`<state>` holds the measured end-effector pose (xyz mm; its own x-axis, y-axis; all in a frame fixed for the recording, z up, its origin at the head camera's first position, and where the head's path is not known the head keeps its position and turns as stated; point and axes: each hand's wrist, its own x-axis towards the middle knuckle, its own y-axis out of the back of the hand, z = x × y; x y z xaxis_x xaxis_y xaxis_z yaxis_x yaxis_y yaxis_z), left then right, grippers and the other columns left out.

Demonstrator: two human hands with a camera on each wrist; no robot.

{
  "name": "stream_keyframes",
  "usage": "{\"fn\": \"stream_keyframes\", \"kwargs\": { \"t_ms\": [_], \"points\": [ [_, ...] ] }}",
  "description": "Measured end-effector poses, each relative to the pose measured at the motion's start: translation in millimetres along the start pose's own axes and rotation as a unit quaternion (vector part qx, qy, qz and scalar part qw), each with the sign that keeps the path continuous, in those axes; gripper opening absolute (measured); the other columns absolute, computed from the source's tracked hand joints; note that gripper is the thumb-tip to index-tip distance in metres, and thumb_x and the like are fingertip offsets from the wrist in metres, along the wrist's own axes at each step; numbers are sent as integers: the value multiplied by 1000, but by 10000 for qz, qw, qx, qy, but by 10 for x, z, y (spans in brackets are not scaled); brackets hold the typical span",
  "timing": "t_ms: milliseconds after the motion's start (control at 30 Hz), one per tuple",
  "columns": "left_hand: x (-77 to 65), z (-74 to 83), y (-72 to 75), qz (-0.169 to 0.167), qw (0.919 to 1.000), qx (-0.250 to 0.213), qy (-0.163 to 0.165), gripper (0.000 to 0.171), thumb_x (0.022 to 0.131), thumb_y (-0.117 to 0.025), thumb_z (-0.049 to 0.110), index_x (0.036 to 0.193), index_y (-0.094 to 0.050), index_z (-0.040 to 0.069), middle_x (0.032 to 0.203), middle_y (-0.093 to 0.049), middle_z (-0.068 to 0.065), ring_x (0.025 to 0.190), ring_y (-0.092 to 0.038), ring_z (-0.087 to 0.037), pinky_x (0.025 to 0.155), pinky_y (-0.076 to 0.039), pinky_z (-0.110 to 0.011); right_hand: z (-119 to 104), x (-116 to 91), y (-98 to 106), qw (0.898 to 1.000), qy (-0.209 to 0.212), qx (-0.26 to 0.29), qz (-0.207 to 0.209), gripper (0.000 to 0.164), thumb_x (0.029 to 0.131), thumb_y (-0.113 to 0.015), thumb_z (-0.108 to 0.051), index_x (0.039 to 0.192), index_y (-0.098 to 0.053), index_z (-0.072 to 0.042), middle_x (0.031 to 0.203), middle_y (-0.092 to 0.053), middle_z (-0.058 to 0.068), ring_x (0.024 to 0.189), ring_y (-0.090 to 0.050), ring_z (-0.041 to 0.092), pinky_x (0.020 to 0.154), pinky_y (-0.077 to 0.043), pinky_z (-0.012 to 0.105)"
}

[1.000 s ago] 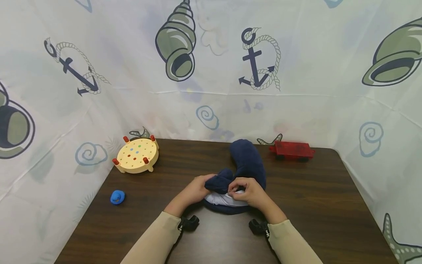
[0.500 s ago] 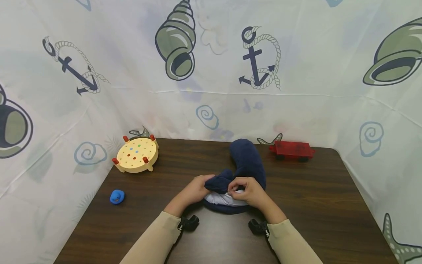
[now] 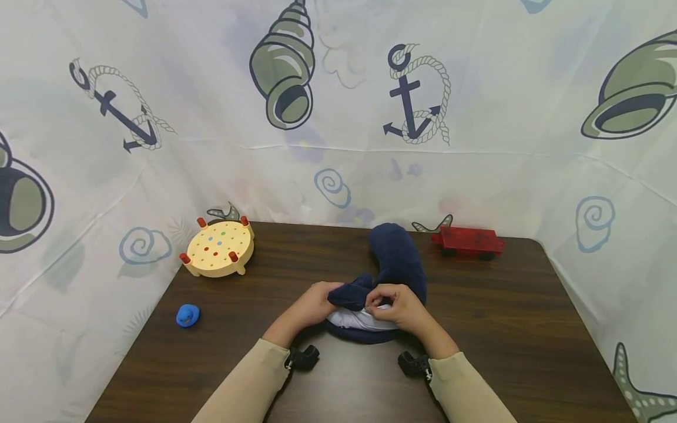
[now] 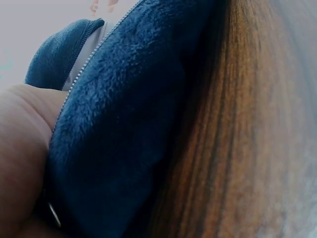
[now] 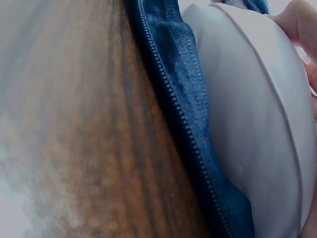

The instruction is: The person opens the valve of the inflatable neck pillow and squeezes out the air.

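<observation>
A navy plush neck pillow point(image 3: 399, 258) lies curved on the table, its zipped cover open along the near side. White inner lining or cushion point(image 3: 357, 319) shows through that opening and bulges large in the right wrist view. My left hand point(image 3: 314, 302) grips the cover's folded left end, thumb tucked in by the zip teeth point(image 4: 85, 67). With thumb and forefinger together, my right hand point(image 3: 402, 308) pinches the pillow at the opening, where navy cloth meets white; the exact bit pinched cannot be made out. The zip edge point(image 5: 176, 101) hangs loose beside the white bulge.
A round cream toy point(image 3: 219, 249) with red-tipped pegs stands at the back left, and a small blue rubber duck point(image 3: 187, 315) sits nearer. At the back right is a red toy wagon point(image 3: 469, 242). A printed cloth point(image 3: 344, 117) walls the table behind.
Both hands keep their places on the pillow. The folded navy flap by the left hand has shifted very slightly.
</observation>
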<state>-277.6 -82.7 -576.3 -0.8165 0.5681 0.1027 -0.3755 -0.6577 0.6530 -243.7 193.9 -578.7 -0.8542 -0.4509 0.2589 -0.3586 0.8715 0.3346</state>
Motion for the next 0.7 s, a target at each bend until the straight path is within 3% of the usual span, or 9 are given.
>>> {"fn": "stream_keyframes", "kwargs": {
  "t_ms": [233, 333, 433, 533, 600, 700],
  "points": [
    [0, 11, 6, -89, 9998, 114, 102, 6, 99, -75, 17, 105, -75, 20, 100, -76, 5, 90, -66, -11, 86, -55, -36, 9, -2, -2, 9999, 100, -9, -27, 16, 89, -87, -2, 96, -81, -15, 91, -75, 5, 86, -67, 11, 81, -58, 26],
    [9, 10, 24, -212, 9995, 31, 219, 20, 93, -85, 23, 107, -71, 23, 99, -74, 7, 90, -65, -12, 90, -52, -41, 15, -3, 8, 10000, -25, -21, -90, 16, 89, -88, -2, 96, -81, -15, 91, -75, 5, 86, -67, 11, 82, -57, 25],
    [-3, 0, 47, -424, 9982, -158, 386, 55, 84, -96, 36, 131, -68, 30, 125, -76, 6, 111, -69, -17, 110, -45, -57, 15, -5, 7, 9997, -160, -80, -183, 16, 89, -88, -4, 96, -82, -16, 91, -75, 3, 86, -67, 11, 82, -57, 24],
    [-32, -4, 60, -650, 9964, -253, 478, 103, 75, -101, 45, 161, -43, 49, 163, -58, 4, 145, -57, -32, 121, -29, -75, 27, -9, -7, 9996, -148, -134, -213, 16, 89, -88, -4, 97, -82, -17, 91, -75, 3, 86, -67, 10, 81, -57, 24],
    [-42, -16, 55, -752, 9961, -316, 325, 111, 79, -98, 45, 166, -31, 56, 173, -44, 6, 156, -46, -36, 123, -25, -78, 39, -11, -14, 9997, -84, -139, -199, 17, 89, -88, -4, 97, -82, -18, 91, -75, 3, 86, -67, 10, 81, -58, 25],
    [-47, -19, 39, -763, 9965, -319, 89, 92, 86, -92, 46, 162, -41, 57, 170, -47, 14, 156, -47, -26, 123, -27, -70, 48, -13, -19, 9998, 3, -91, -159, 19, 89, -87, -2, 96, -81, -19, 90, -74, 3, 86, -67, 11, 81, -58, 25]
  ]
}}
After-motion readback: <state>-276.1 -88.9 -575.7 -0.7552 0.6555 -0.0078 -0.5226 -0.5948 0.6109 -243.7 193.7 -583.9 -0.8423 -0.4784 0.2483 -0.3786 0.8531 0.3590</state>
